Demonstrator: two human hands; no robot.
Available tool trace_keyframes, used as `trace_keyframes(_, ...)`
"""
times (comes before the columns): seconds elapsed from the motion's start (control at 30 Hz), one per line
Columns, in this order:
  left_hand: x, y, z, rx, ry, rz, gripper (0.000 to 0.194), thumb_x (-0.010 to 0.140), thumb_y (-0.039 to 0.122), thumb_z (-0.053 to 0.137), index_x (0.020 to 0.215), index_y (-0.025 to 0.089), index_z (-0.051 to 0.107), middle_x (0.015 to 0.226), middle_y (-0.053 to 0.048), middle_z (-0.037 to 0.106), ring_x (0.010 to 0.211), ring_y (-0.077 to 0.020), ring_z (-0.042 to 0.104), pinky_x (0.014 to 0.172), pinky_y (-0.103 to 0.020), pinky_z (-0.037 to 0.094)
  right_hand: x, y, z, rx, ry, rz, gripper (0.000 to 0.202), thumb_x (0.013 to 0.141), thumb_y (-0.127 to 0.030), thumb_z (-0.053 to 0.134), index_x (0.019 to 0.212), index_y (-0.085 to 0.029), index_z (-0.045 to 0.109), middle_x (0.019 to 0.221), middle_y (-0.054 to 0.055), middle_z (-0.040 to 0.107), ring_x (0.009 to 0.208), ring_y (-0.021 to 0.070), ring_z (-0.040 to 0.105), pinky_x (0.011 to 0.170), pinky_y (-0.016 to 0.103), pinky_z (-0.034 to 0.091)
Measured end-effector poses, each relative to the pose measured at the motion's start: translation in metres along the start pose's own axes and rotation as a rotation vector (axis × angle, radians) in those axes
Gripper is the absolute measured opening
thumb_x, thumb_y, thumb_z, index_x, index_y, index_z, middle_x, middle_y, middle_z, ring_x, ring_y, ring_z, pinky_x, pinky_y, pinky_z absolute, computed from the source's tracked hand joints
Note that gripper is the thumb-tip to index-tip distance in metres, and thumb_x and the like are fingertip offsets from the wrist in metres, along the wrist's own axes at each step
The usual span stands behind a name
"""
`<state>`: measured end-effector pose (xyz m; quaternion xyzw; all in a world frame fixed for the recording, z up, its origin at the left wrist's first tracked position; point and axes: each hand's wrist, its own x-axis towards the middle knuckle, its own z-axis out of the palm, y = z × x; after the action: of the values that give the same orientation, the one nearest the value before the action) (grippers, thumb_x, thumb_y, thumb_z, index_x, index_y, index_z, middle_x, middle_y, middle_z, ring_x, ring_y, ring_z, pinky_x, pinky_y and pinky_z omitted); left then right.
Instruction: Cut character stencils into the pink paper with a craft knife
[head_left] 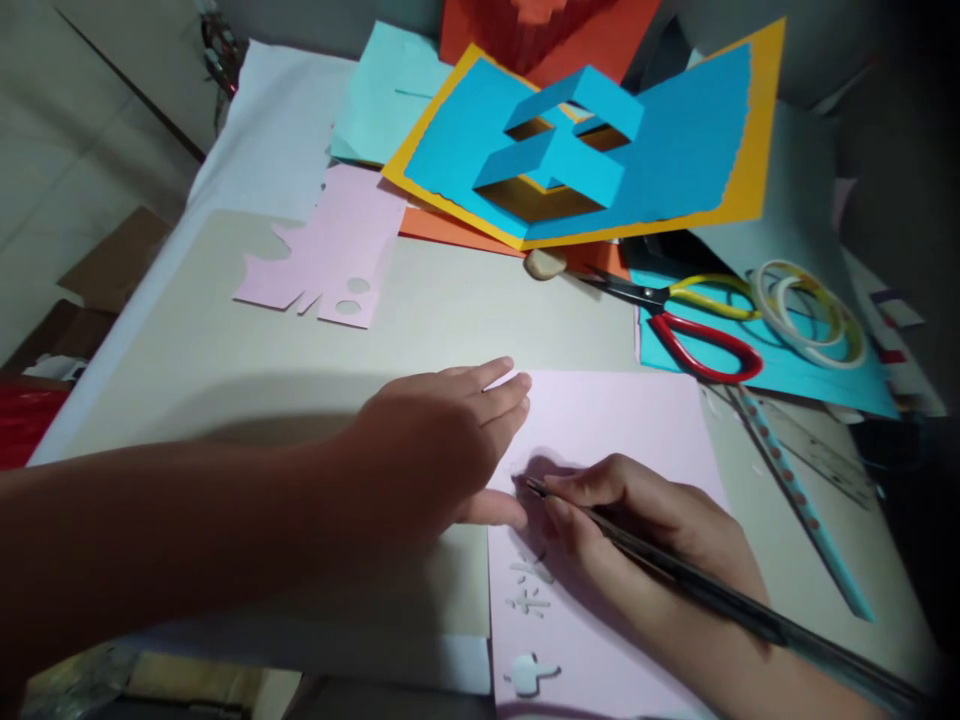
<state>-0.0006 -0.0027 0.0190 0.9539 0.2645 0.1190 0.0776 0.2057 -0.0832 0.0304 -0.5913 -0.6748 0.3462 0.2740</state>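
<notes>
A sheet of pink paper lies on the pale board, with small character-shaped cut-outs and a rounded cut-out shape along its left side. My left hand rests on the paper's left edge, fingers stretched out and thumb apart, holding nothing. Pinched in my right hand is a slim dark craft knife, like a pen in shape. Its metal tip meets the paper just right of my left thumb; shadow hides the exact spot of contact.
Beyond the hands stands an open blue-and-yellow pop-up card. Scissors with red and yellow handles, tape rolls and a turquoise strip lie to the right. A cut pink scrap and a mint paper lie further back.
</notes>
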Motion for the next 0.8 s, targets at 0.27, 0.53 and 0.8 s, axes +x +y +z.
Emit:
trace_keyframes(0.27, 0.0029, -0.0016, 0.0006, 0.008, 0.05, 0.018, 0.079, 0.076, 0.066, 0.079, 0.123, 0.003, 0.067, 0.132, -0.014, 0.069, 0.129, -0.029, 0.062, 0.105, -0.035, 0.053, 0.0013, 0.0018, 0.0016, 0.075, 0.036, 0.023, 0.01, 0.089, -0.023, 0.066, 0.08, -0.025, 0.069, 0.081, -0.001, 0.083, 0.062, 0.0128, 0.076, 0.045, 0.016, 0.048)
trace_keyframes(0.53, 0.0018, -0.0022, 0.0043, -0.014, 0.056, 0.021, 0.072, 0.079, 0.06, 0.081, 0.121, 0.004, 0.067, 0.133, -0.013, 0.069, 0.136, -0.0304, 0.056, 0.105, -0.036, 0.053, 0.0041, -0.0004, 0.0023, 0.058, -0.016, 0.038, 0.013, 0.091, -0.022, 0.066, 0.078, -0.024, 0.066, 0.082, 0.0, 0.083, 0.067, 0.0139, 0.077, 0.049, 0.017, 0.052)
trace_keyframes(0.8, 0.0024, -0.0037, 0.0094, -0.047, 0.099, 0.048, 0.076, 0.075, 0.056, 0.085, 0.129, 0.007, 0.062, 0.138, -0.01, 0.066, 0.145, -0.0265, 0.045, 0.102, -0.031, 0.055, 0.0032, -0.0036, -0.0004, -0.028, -0.05, -0.062, 0.01, 0.09, -0.017, 0.064, 0.083, -0.023, 0.066, 0.082, 0.0, 0.082, 0.062, 0.0134, 0.076, 0.047, 0.018, 0.052)
